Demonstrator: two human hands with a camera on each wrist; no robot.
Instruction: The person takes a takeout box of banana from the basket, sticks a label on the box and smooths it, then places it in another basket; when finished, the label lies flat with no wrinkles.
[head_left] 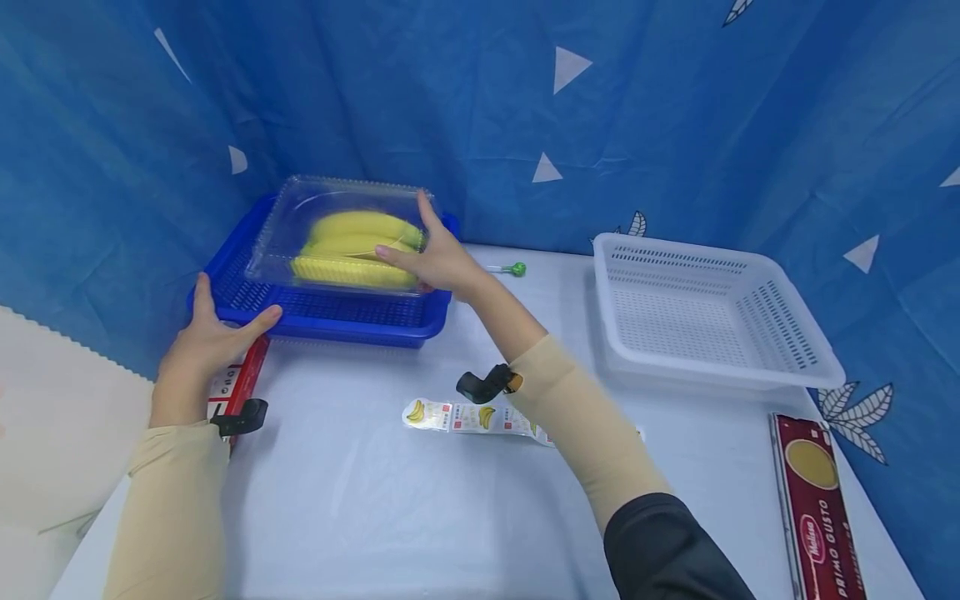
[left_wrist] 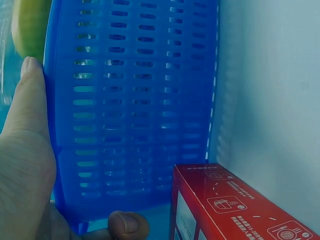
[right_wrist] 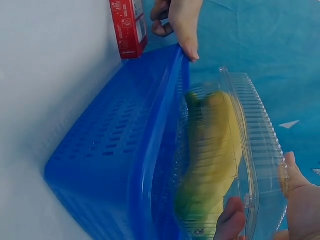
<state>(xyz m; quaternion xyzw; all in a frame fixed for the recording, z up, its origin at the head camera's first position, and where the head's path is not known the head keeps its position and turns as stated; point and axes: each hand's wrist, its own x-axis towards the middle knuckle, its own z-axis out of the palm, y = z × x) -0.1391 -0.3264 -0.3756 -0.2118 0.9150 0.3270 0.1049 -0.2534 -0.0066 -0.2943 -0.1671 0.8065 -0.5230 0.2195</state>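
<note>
A clear plastic clamshell box [head_left: 281, 237] with yellow bananas [head_left: 360, 227] inside is held in my right hand [head_left: 450, 262] by its right end, thumb on top. It is over the blue basket [head_left: 345, 327], and the right wrist view has it tilted above the basket's rim. My left hand [head_left: 197, 346] grips the basket's near left corner, its thumb on the rim. The left wrist view gives the slotted basket wall and that thumb [left_wrist: 31, 95] along the rim. The undersides of the right fingers are partly hidden behind the box in the head view.
A red box [left_wrist: 240, 205] stands beside the basket near my left wrist. A strip of banana stickers [head_left: 480, 418] lies mid-table, a green-tipped stick [head_left: 516, 269] behind it. On the right are a white basket [head_left: 720, 371] and a dark red pasta pack [head_left: 817, 508].
</note>
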